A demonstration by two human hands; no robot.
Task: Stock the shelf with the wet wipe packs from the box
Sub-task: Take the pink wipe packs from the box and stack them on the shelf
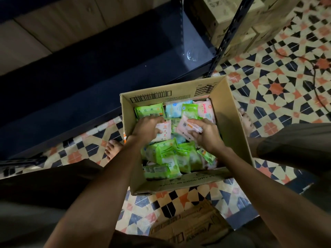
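Observation:
An open cardboard box point(231, 122) stands on the tiled floor between my feet, holding several wet wipe packs in green, pink and light blue. Inside it, my left hand point(146, 128) is closed on a pink and white pack point(163, 132). To its right, my right hand point(206, 134) grips another pink pack point(186, 127) by its edge. Green packs point(166, 158) pile up at the near side of the box, under my wrists. The dark shelf point(89, 72) runs just beyond the box, its lower board bare.
A slotted shelf upright point(227, 34) rises at the far right of the shelf, with stacked cardboard cartons point(231, 20) behind it. A flattened carton point(189, 226) lies on the floor near me. A dark cable point(311, 68) trails across the tiles at right.

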